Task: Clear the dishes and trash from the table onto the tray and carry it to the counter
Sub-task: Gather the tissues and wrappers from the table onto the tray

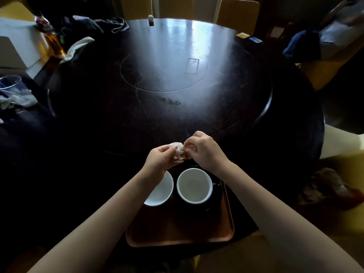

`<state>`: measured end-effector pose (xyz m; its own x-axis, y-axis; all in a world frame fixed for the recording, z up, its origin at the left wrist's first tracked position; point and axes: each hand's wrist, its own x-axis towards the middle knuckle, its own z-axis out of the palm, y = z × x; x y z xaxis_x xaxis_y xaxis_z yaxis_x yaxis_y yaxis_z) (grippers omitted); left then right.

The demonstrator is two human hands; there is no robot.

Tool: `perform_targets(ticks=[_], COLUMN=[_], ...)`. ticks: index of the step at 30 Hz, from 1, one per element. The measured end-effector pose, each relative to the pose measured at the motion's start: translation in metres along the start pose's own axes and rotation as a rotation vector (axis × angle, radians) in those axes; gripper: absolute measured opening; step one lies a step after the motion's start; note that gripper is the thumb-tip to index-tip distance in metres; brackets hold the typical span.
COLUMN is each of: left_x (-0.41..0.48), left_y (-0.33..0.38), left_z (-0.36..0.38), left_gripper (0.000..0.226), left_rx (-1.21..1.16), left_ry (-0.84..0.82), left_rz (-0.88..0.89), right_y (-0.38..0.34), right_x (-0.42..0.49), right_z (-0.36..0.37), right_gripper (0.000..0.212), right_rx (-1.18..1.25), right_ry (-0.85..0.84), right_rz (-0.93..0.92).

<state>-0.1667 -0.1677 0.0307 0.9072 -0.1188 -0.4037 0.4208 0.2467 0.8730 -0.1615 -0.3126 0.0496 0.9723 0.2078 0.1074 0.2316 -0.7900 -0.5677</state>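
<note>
A brown tray (pixel 177 231) lies at the near edge of the dark round table (pixel 161 62). Two dark cups with white insides stand on it: the left cup (pixel 160 192) is partly hidden by my left forearm, and the right cup (pixel 194 185) is in full sight. Just above the cups, both hands hold a crumpled white tissue (pixel 178 148). My left hand (pixel 160 159) grips it from the left, and my right hand (pixel 202 149) pinches its right side.
A bottle of amber liquid (pixel 51 37) and a white cloth (pixel 77 48) sit at the table's far left. A clear plastic cup (pixel 10 85) with crumpled tissues lies further left. Small coloured cards (pixel 242 35) rest at the far right edge. Chairs surround the table.
</note>
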Motion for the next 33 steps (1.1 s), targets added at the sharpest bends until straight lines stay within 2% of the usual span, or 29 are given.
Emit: perform_targets(ticks=[1,6,12,18,25,28,30,31,33], left_x=[-0.006,-0.034,-0.070,-0.096,-0.105,-0.104,-0.105,-0.106,-0.106], left_y=[-0.002,-0.011,-0.029,-0.077,-0.125,-0.132,-0.133,-0.134,-0.137], left_z=[-0.003,-0.031,-0.054,-0.078,-0.100,-0.101,-0.099,-0.099,-0.100], left_gripper=[0.014,0.019,0.022,0.017,0.015,0.027,0.026,0.025,0.024], left_rx=[0.010,0.024,0.118,0.210,0.413,0.664,0.814,0.861,0.956], left_ry=[-0.012,0.005,-0.072,-0.061,0.084,0.130,0.135,0.128,0.126], left_rz=[0.002,-0.069,-0.061,-0.103,-0.117,-0.067,-0.010,0.021,0.082], right_y=[-0.003,-0.021,-0.039,-0.046,-0.030,-0.022,-0.020,-0.019,-0.017], right_x=[-0.007,-0.046,-0.092,-0.138,-0.168,-0.175,-0.180,-0.183,-0.190], right_z=[0.002,0.014,0.038,0.068,0.104,0.116,0.121,0.123,0.124], right_gripper=[0.018,0.027,0.017,0.019,0.022,0.028,0.029,0.030,0.027], right_rx=[0.036,0.202,0.277,0.286,0.124,0.075,0.049,0.040,0.036], right_ry=[-0.003,-0.029,0.044,-0.006,-0.007,-0.111,-0.215,-0.235,-0.168], right_rz=[0.022,0.161,0.278,0.369,0.402,0.338,0.307,0.289,0.249])
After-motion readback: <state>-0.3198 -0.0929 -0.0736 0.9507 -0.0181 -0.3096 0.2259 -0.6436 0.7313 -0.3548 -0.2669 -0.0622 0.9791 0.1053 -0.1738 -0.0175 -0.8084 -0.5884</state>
